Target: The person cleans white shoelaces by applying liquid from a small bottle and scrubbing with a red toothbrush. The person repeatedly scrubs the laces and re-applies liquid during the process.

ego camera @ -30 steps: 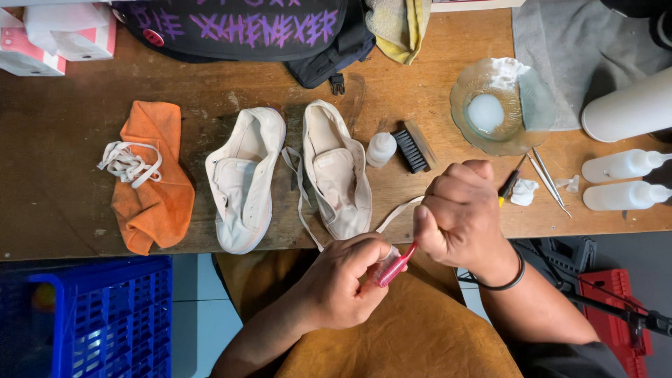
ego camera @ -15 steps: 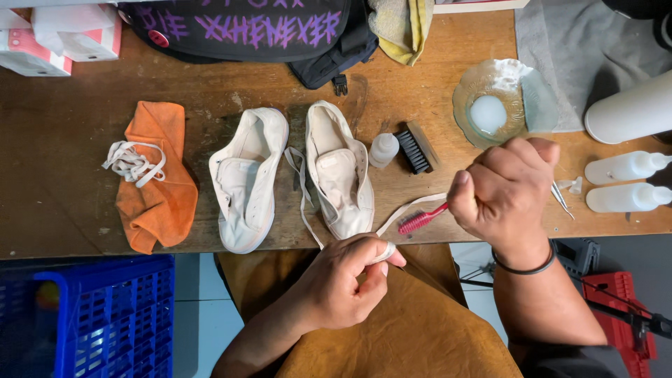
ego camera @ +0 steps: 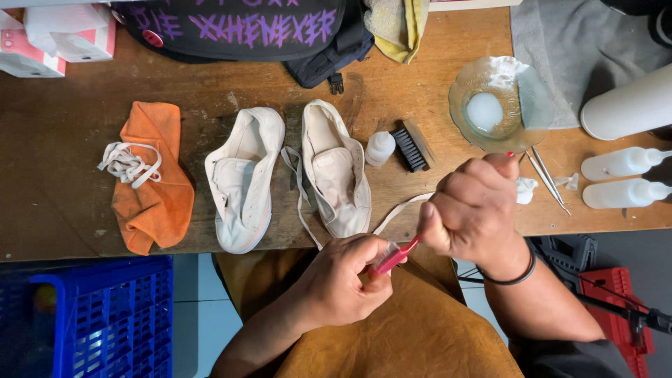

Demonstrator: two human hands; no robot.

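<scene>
off-white canvas shoes (ego camera: 290, 178) with white laces, on a brown wooden table (ego camera: 63, 189); orange cloth (ego camera: 154, 203) under a bundle of white laces (ego camera: 126, 162); red-handled toothbrush (ego camera: 395, 257); black brush (ego camera: 411, 147); clear glass bowl (ego camera: 500, 103) with white foam; white squeeze bottles (ego camera: 619, 178); black bag (ego camera: 231, 24) with purple lettering; yellow cloth (ego camera: 395, 19); grey cloth (ego camera: 567, 42); blue plastic crate (ego camera: 98, 322); mustard-yellow apron (ego camera: 413, 329); black wristband (ego camera: 514, 276); pink-and-white boxes (ego camera: 49, 38).
</scene>
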